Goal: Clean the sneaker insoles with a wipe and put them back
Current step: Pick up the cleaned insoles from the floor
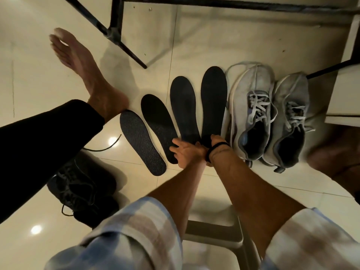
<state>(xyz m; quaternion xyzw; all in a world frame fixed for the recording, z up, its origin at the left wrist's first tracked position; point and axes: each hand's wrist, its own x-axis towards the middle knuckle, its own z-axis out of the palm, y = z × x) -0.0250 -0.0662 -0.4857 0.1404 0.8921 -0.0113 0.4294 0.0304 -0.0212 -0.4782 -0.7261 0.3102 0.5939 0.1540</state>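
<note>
Several dark insoles lie side by side on the tiled floor, heels toward me. The two on the left are textured. The two on the right are smooth. My left hand rests with spread fingers on the heels of the two middle insoles. My right hand, a black band on its wrist, bends down over the heel of the rightmost insole and grips it; its fingers are mostly hidden. Two grey sneakers stand just right of the insoles. No wipe is in view.
A pair of black lace-up shoes sits at the lower left beside my black-trousered leg and bare foot. Black metal furniture legs stand behind the insoles. A white cabinet edge is at right, and a beige stool below me.
</note>
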